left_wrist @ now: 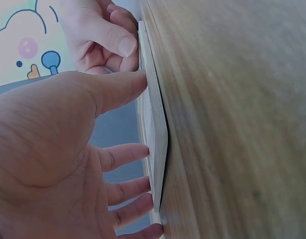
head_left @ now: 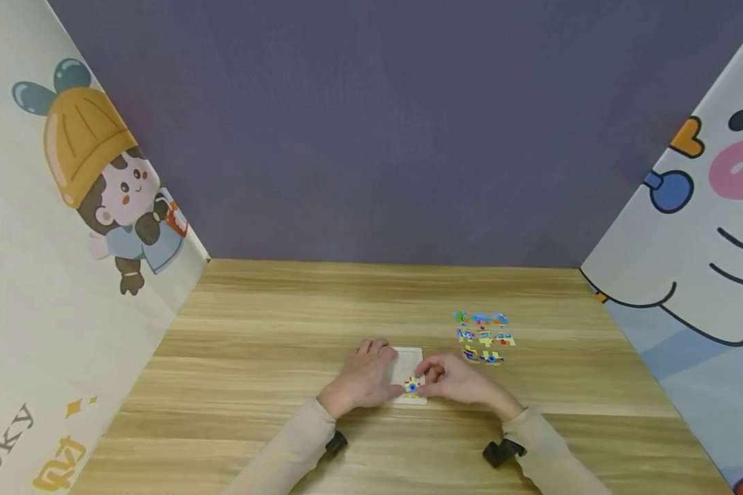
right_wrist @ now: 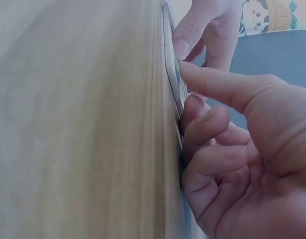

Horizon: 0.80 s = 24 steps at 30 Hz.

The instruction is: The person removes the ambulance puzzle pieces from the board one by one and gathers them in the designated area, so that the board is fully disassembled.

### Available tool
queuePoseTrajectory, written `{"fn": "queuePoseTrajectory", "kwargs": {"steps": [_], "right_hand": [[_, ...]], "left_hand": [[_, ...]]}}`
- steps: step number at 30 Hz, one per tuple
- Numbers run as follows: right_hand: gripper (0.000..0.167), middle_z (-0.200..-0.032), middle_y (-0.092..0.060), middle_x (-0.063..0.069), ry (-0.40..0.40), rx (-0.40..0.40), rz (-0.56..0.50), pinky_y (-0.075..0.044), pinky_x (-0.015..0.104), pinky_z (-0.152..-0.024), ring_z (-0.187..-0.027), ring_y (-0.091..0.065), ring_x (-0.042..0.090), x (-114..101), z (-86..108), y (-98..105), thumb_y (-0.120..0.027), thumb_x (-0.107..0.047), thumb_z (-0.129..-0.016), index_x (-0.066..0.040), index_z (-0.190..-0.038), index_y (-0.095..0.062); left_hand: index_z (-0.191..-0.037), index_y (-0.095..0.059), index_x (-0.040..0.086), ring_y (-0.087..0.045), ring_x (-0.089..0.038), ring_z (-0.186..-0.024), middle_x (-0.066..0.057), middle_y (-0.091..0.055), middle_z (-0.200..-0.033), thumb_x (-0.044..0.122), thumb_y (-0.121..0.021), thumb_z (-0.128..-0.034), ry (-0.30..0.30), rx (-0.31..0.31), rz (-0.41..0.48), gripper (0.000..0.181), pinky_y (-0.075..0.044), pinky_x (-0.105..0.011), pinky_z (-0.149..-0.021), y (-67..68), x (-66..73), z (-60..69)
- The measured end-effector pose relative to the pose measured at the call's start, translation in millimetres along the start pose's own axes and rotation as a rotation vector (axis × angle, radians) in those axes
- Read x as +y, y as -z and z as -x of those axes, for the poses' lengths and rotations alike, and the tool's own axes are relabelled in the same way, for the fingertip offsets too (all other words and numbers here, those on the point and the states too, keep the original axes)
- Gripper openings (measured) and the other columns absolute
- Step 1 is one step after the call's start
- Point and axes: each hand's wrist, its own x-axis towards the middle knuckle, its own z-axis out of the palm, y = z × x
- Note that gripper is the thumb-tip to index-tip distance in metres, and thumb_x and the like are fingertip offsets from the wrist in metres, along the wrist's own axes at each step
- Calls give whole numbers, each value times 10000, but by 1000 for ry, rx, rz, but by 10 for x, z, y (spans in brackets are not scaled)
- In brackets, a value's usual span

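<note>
A shallow white rectangular tray (head_left: pixel 406 357) lies on the table between both hands. In its lower right corner sits a colourful puzzle piece (head_left: pixel 412 387) with a blue round mark. My left hand (head_left: pixel 365 375) rests on the tray's left side, fingers spread and fairly straight, its thumb reaching the piece's left edge. From the right, my right hand (head_left: pixel 455 379) has its thumb and curled forefinger at the piece, pinching its edge; the other fingers are bent. In the left wrist view the tray's edge (left_wrist: pixel 160 134) shows side-on, the piece hidden there.
Several loose puzzle pieces (head_left: pixel 481 337) lie in rows on the wooden table (head_left: pixel 272 323), behind and right of the right hand. A dark wall (head_left: pixel 371 137) stands at the back, with cartoon-printed panels (head_left: pixel 25 275) at both sides.
</note>
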Motion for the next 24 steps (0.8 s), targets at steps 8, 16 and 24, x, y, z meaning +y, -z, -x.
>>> {"fn": "queuePoseTrajectory", "kwargs": {"steps": [8, 16, 24], "right_hand": [[282, -737, -657, -48, -4, -5, 35, -450, 177, -554, -617, -554, 20, 11, -5, -11, -868, -222, -889, -52, -1074, -738], [349, -743, -642, -29, -22, -10, 37, -451, 181, -558, -621, -553, 33, -1, -12, -26, -885, -224, -875, -67, -1134, -710], [325, -736, -638, -41, -41, -10, 37, -453, 187, -550, -620, -553, 47, -14, -8, -44, -879, -220, -881, -82, -1125, -713]], "left_hand": [[-1428, -597, 83, -458, -343, -1443, -151, -510, -1571, 472, -773, -940, 2, 3, -15, 649, -444, -565, -1190, 3, 1, -11], [-1426, -594, 81, -455, -344, -1440, -146, -506, -1569, 467, -766, -946, 3, 4, -20, 639, -447, -570, -1183, -1, 1, -17], [-1424, -602, 83, -460, -347, -1445, -149, -513, -1570, 483, -773, -938, 7, 5, -38, 653, -451, -565, -1188, -3, 13, -14]]}}
